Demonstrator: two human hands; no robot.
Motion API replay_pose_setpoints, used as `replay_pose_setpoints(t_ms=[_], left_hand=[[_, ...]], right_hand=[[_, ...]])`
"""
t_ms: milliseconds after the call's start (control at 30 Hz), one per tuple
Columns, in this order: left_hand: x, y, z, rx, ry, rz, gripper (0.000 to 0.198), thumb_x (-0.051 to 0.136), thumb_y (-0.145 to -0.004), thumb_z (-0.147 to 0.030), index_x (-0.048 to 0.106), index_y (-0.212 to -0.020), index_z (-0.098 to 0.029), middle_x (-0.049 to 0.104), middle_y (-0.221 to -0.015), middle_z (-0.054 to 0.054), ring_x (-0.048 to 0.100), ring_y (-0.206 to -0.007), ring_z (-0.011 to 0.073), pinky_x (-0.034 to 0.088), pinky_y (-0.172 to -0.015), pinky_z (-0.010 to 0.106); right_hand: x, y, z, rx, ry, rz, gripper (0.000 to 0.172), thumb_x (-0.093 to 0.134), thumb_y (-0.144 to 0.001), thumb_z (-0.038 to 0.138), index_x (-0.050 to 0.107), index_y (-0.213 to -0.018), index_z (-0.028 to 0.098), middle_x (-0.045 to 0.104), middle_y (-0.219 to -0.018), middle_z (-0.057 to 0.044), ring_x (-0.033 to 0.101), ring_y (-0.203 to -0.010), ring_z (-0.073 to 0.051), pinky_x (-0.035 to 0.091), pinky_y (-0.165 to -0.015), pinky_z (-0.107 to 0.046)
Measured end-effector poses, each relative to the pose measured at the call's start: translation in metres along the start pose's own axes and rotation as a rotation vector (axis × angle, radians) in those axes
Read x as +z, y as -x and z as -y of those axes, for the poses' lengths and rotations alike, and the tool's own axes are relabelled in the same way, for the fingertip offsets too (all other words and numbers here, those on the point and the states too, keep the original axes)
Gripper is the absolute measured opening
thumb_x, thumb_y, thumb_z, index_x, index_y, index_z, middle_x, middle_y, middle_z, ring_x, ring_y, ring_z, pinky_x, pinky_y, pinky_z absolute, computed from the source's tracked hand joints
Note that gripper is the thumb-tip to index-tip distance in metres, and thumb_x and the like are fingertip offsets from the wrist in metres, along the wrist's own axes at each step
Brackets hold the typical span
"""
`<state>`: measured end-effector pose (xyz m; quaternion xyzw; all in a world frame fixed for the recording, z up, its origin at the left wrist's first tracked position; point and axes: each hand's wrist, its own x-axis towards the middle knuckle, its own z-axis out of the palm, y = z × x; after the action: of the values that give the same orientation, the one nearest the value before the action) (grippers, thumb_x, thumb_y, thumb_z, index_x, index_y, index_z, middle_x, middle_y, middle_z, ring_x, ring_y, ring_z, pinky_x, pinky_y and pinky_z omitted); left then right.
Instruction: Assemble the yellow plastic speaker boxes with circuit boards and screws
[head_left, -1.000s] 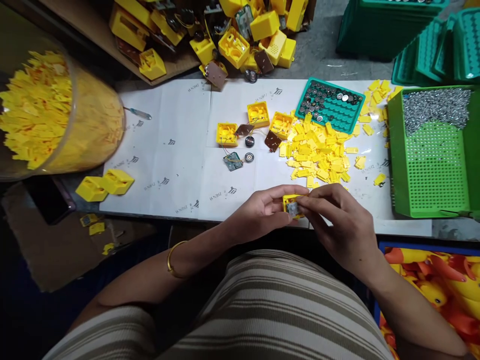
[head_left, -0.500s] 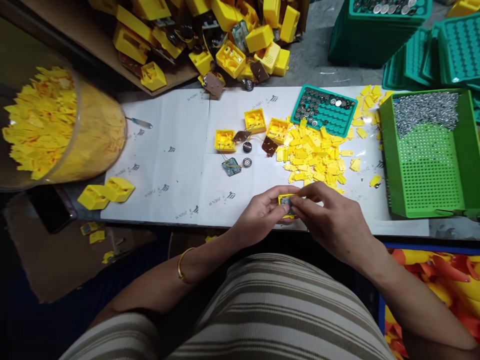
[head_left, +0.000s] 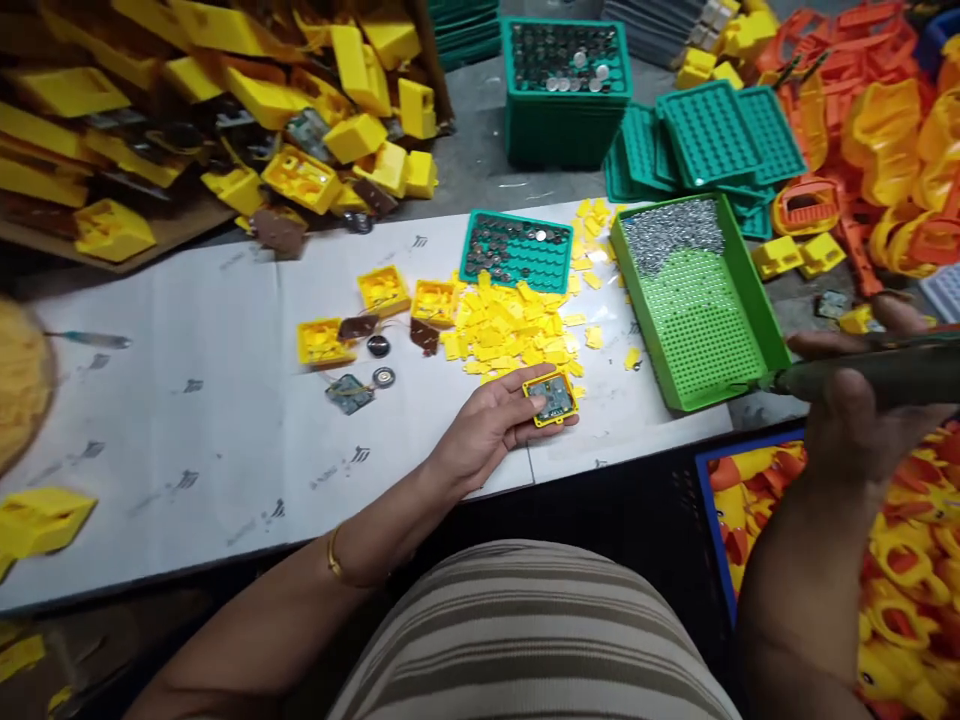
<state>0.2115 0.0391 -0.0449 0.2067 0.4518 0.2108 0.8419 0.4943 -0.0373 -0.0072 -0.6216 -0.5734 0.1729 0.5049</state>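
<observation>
My left hand (head_left: pixel 487 425) is closed around a small yellow plastic case (head_left: pixel 574 410), its thumb on the green circuit board (head_left: pixel 553 396) seated inside. The case's open side faces up. Off to the right, my right hand (head_left: pixel 855 420) grips a dark electric screwdriver (head_left: pixel 817 379), somewhat blurred. The screwdriver's thin bit points left, over the front edge of the green basket (head_left: pixel 709 345), where a heap of small silvery screws (head_left: pixel 675 232) lies at the far end. Just beyond my left hand is a pile of small yellow plastic pieces (head_left: pixel 514 325).
Left of the pile sit several open yellow cases (head_left: pixel 322 342) with wired boards and round speakers (head_left: pixel 379 345). A teal tray (head_left: pixel 555 268) holds button-like discs. A box of yellow cases (head_left: pixel 360 70) stands back left; stacked teal trays (head_left: pixel 566 130) stand behind. Orange parts (head_left: pixel 892 130) lie back right.
My right hand has left the yellow case and moved right, onto the electric screwdriver. The left hand still holds the case. The view has swung to the right.
</observation>
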Motion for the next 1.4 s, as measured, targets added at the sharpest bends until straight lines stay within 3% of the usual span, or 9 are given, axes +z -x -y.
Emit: replay_pose_setpoints(t_ms=[67,167,400,567,800,933,1133,1267,1400], left_hand=[[0.009,-0.005,0.002,-0.041,-0.045,0.004,0.045,0.066,-0.075,-0.012,0.059,-0.12,-0.013,0.072,-0.102,0.01,0.072,-0.085,0.0221,0.057,-0.082,0.032],[0.021,-0.009,0.005,-0.088,-0.138,-0.018,0.048,0.071,-0.073,-0.015,0.059,-0.119,-0.014,0.072,-0.106,0.01,0.071,-0.086,0.0206,0.057,-0.079,0.027],[0.046,-0.027,0.013,-0.153,-0.23,0.016,0.053,0.074,-0.073,-0.022,0.057,-0.122,-0.015,0.072,-0.106,0.011,0.069,-0.095,0.0215,0.056,-0.083,0.028],[0.056,-0.035,0.018,-0.198,-0.228,0.002,0.053,0.076,-0.07,-0.021,0.059,-0.12,-0.015,0.072,-0.104,0.01,0.069,-0.095,0.0228,0.057,-0.082,0.029],[0.054,-0.039,0.02,-0.199,-0.225,-0.029,0.058,0.078,-0.067,-0.025,0.06,-0.122,-0.016,0.072,-0.103,0.012,0.07,-0.093,0.025,0.056,-0.081,0.031],[0.055,-0.04,0.017,-0.23,-0.24,-0.015,0.057,0.078,-0.067,-0.026,0.06,-0.121,-0.016,0.072,-0.1,0.011,0.069,-0.095,0.0247,0.056,-0.082,0.03],[0.055,-0.04,0.015,-0.238,-0.248,-0.015,0.054,0.077,-0.069,-0.026,0.06,-0.119,-0.017,0.072,-0.102,0.009,0.069,-0.097,0.0243,0.056,-0.084,0.031],[0.055,-0.04,0.016,-0.223,-0.247,-0.036,0.052,0.077,-0.068,-0.025,0.062,-0.117,-0.017,0.072,-0.103,0.009,0.069,-0.095,0.0237,0.057,-0.083,0.032],[0.057,-0.041,0.016,-0.202,-0.228,-0.045,0.047,0.075,-0.07,-0.02,0.063,-0.114,-0.017,0.072,-0.101,0.008,0.069,-0.092,0.0213,0.058,-0.083,0.032]], right_hand=[[-0.009,-0.004,-0.011,-0.008,-0.124,-0.104,0.036,0.064,-0.083,0.031,0.059,-0.119,0.034,0.063,-0.079,-0.002,0.066,-0.07,-0.02,0.052,-0.071,-0.035],[-0.009,-0.015,-0.02,0.015,-0.159,-0.081,0.032,0.069,-0.078,0.024,0.062,-0.108,0.027,0.063,-0.068,-0.001,0.062,-0.057,-0.018,0.054,-0.063,-0.036],[0.013,-0.056,-0.045,-0.042,-0.126,-0.562,0.025,0.062,-0.077,0.041,0.057,-0.094,0.024,0.049,-0.059,0.005,0.053,-0.044,-0.013,0.049,-0.047,-0.03],[0.023,-0.081,-0.061,-0.032,-0.149,-0.719,0.027,0.061,-0.076,0.045,0.055,-0.089,0.022,0.048,-0.056,0.005,0.049,-0.039,-0.012,0.045,-0.04,-0.028],[0.027,-0.095,-0.068,-0.013,-0.109,-0.718,0.029,0.06,-0.076,0.051,0.055,-0.074,0.022,0.047,-0.05,0.005,0.053,-0.04,-0.013,0.049,-0.042,-0.029],[0.027,-0.096,-0.071,-0.03,-0.157,-0.721,0.027,0.061,-0.076,0.049,0.057,-0.083,0.023,0.047,-0.051,0.006,0.05,-0.038,-0.011,0.046,-0.04,-0.027],[0.029,-0.096,-0.07,-0.055,-0.221,-0.724,0.023,0.065,-0.074,0.042,0.055,-0.081,0.023,0.047,-0.049,0.007,0.048,-0.035,-0.011,0.043,-0.037,-0.027],[0.031,-0.096,-0.073,-0.034,-0.17,-0.722,0.028,0.063,-0.075,0.049,0.053,-0.08,0.024,0.047,-0.051,0.006,0.05,-0.037,-0.012,0.045,-0.037,-0.028],[0.029,-0.093,-0.073,-0.054,0.011,-0.659,0.033,0.055,-0.081,0.054,0.054,-0.097,0.025,0.05,-0.061,0.002,0.053,-0.042,-0.014,0.046,-0.04,-0.03]])
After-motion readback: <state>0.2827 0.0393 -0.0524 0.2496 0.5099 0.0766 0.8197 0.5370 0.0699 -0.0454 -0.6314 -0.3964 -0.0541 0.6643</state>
